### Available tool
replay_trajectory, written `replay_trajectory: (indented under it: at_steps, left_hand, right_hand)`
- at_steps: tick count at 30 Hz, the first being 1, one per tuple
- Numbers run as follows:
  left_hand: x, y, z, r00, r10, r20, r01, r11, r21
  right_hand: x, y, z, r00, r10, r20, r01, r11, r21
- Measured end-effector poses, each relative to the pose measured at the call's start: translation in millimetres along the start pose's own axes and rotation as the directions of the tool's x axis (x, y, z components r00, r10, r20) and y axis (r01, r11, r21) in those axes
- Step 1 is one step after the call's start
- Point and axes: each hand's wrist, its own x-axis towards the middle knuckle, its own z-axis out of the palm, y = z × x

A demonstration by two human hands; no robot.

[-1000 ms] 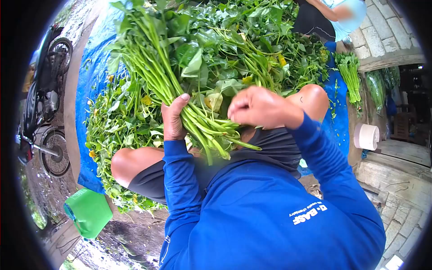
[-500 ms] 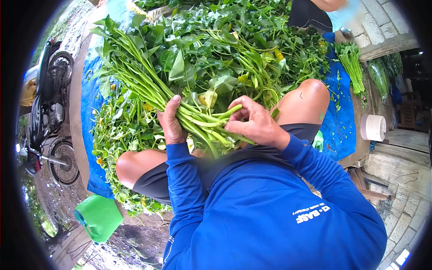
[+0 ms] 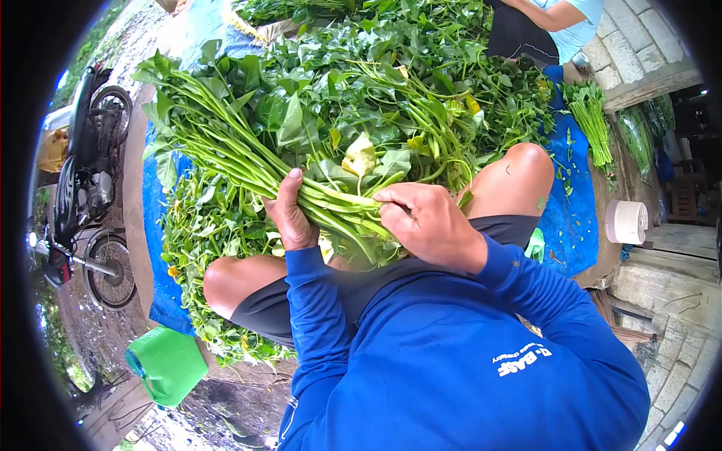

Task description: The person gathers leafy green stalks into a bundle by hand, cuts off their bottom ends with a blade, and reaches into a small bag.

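A bunch of long green stems [image 3: 226, 154] with leaves at its upper left end lies across my lap. My left hand [image 3: 292, 213] is wrapped round the bunch near its cut ends, thumb on top. At the right, my right hand [image 3: 432, 222] pinches stem ends of the same bunch, its fingers closed. Beneath and beyond spreads a big heap of leafy greens [image 3: 338, 98], with a pale yellow leaf [image 3: 359, 155] just above the bunch.
A blue tarp [image 3: 575, 218] lies under the heap. Another person [image 3: 526, 34] sits at the top right, near a tied bundle of stems [image 3: 590, 124]. A white roll [image 3: 628, 222] stands at the right, a green container [image 3: 167, 367] at lower left, a motorcycle [image 3: 86, 184] at far left.
My right hand has come down from above the stems onto their ends and closed on them. The bunch in my left hand has tilted, its leafy end lower and further left.
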Motion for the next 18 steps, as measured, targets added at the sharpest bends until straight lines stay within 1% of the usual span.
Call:
replay_trajectory:
  at_steps: [3, 4, 5, 7, 8, 11, 12, 13, 15, 16, 17, 18]
  left_hand:
    - [2.2, 7.8, -2.9, 1.0, 0.02, 0.001, -0.02, 0.999, 0.046]
    - [1.1, 11.0, -3.9, 1.0, 0.014, 0.01, -0.015, 0.998, 0.066]
    - [0.0, 15.1, -4.2, 1.0, 0.008, 0.021, -0.01, 0.996, 0.087]
    - [-11.6, 35.2, 16.5, 0.996, 0.082, 0.046, -0.088, 0.984, 0.153]
    - [-16.2, 42.7, 22.7, 0.991, 0.118, 0.059, -0.127, 0.975, 0.185]
    - [-3.1, 59.9, 14.6, 0.981, 0.151, 0.118, -0.177, 0.95, 0.257]
    - [6.4, 67.3, 5.4, 0.986, 0.116, 0.12, -0.143, 0.956, 0.254]
    - [9.5, 84.4, 2.4, 0.994, 0.025, 0.11, -0.054, 0.962, 0.268]
    - [32.0, 99.5, -19.1, 0.998, 0.012, 0.057, -0.021, 0.988, 0.151]
    - [39.5, 110.4, -31.1, 0.996, -0.048, 0.075, 0.044, 0.997, 0.057]
    - [41.0, 123.1, -34.6, 0.993, -0.057, 0.1, 0.06, 0.998, -0.03]
    - [40.0, 135.0, -37.2, 0.992, -0.037, 0.117, 0.048, 0.994, -0.094]
  right_hand:
    - [11.7, 1.9, -3.1, 0.977, 0.104, 0.187, -0.083, 0.99, -0.116]
    - [14.9, -0.7, -2.1, 0.95, 0.172, 0.26, -0.122, 0.972, -0.199]
    - [20.0, -4.5, -3.0, 0.914, 0.197, 0.354, -0.085, 0.947, -0.308]
    - [32.7, -14.4, -7.8, 0.81, 0.267, 0.522, 0.026, 0.873, -0.487]
    - [34.2, -13.8, -8.0, 0.781, 0.286, 0.556, 0.049, 0.858, -0.51]
    - [7.4, 7.8, -5.5, 0.604, 0.325, 0.727, 0.287, 0.763, -0.58]
    - [3.5, 12.5, -10.0, 0.486, 0.392, 0.781, 0.274, 0.781, -0.562]
    - [-4.0, 36.4, -12.1, 0.427, 0.354, 0.832, 0.291, 0.818, -0.497]
    - [-11.6, 65.7, -25.5, 0.475, 0.288, 0.831, 0.225, 0.874, -0.432]
    - [-11.1, 68.6, -40.5, 0.576, 0.192, 0.795, 0.156, 0.928, -0.337]
    - [-10.4, 70.3, -57.2, 0.672, 0.102, 0.734, 0.095, 0.97, -0.222]
    - [-11.6, 79.8, -73.2, 0.746, 0.11, 0.657, 0.056, 0.973, -0.226]
